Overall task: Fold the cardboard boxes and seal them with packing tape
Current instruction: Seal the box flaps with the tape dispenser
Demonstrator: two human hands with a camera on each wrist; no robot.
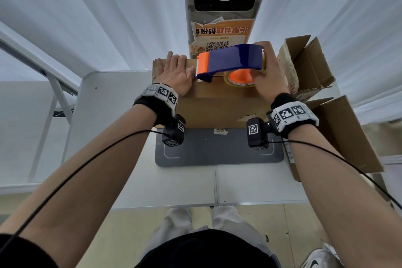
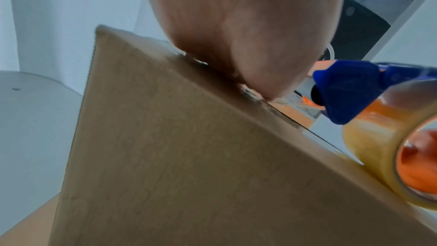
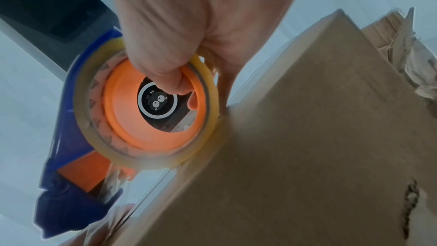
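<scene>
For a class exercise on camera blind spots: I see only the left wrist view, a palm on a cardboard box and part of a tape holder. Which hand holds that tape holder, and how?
Observer: The right hand grips the tape holder at the roll end, with the thumb hooked into the orange hub, as the right wrist view shows.
Operator: Are the left fingers curled?
Observer: No. From the head view the left hand lies flat, fingers straight, pressing the top of the box.
Operator: Any other boxes around?
Observer: Yes, an open box stands to the right, beyond the right hand.
</scene>
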